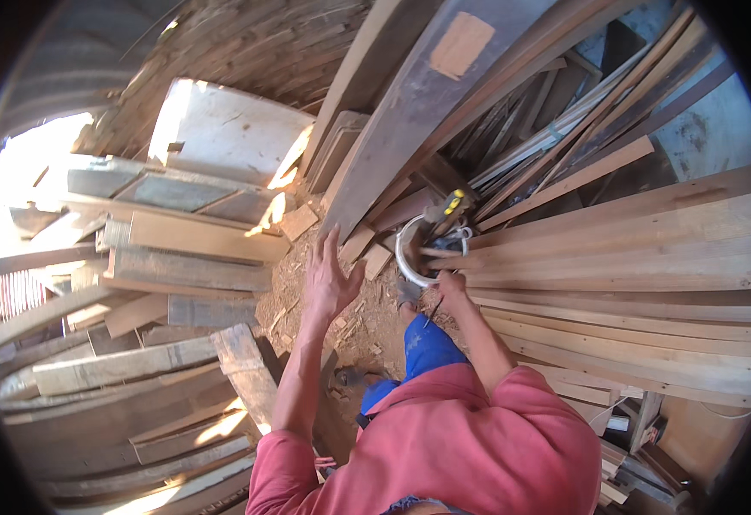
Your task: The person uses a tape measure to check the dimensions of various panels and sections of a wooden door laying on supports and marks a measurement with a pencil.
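Note:
My left hand (332,279) is raised over the chip-strewn ground, its fingers spread and nothing in it. Beyond its fingertips leans a wide grey board (392,137). My right hand (451,290) is closed at the near edge of a white, round-rimmed bucket (407,257). In the bucket stand tools, among them one with a yellow-and-black handle (453,202); their lower ends are hidden. A thin dark strip (433,311) shows just below my right hand; I cannot make out what it belongs to.
Stacked planks (195,275) lie on the left. Long boards (633,249) fill the right side, and thin strips (581,129) lean behind them. A pale panel (229,129) stands at the back left. Wood chips and offcuts cover the ground (298,296) around my feet.

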The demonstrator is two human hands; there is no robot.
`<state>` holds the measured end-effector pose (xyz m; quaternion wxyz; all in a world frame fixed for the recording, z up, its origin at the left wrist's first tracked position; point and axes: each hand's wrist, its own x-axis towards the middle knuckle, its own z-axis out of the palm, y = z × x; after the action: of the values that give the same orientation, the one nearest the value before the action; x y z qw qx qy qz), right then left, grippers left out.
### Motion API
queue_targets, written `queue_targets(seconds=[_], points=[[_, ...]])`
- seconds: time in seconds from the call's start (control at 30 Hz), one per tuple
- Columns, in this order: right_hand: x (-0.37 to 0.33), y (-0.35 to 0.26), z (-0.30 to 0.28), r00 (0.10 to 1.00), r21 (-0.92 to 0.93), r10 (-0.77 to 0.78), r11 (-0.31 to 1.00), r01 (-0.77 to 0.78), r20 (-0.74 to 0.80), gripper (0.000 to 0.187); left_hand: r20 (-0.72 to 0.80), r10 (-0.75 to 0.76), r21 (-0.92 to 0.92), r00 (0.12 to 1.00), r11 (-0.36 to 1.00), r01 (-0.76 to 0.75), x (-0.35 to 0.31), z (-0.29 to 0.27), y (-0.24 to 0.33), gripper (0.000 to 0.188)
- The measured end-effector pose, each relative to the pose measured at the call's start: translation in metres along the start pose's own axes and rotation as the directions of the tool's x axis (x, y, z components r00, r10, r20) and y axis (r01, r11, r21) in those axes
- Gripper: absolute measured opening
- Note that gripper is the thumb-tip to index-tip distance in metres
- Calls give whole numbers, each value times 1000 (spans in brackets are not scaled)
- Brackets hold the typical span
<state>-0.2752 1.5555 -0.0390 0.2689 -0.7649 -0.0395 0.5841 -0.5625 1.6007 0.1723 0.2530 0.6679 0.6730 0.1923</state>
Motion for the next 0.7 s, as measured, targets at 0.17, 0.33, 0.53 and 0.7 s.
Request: queue_targets(seconds=[0.17, 0.33, 0.53, 0.7], points=[[98, -86, -38, 990, 151, -23, 988, 44, -138, 11, -94, 240, 90, 966, 968, -232, 139, 8, 104, 105], [168, -160, -50, 993, 228, -30, 972, 55, -113, 16, -144, 251, 158, 957, 961, -228, 243, 34, 173, 121], [241, -213, -34, 997, 296, -41, 953, 59, -65, 19, -326, 341, 304, 882, 921, -244, 303, 106, 152, 136], [305, -224, -6, 1000, 437, -19, 899, 23, -12, 23, -385, 421, 307, 822, 898, -316, 306, 111, 148, 129]])
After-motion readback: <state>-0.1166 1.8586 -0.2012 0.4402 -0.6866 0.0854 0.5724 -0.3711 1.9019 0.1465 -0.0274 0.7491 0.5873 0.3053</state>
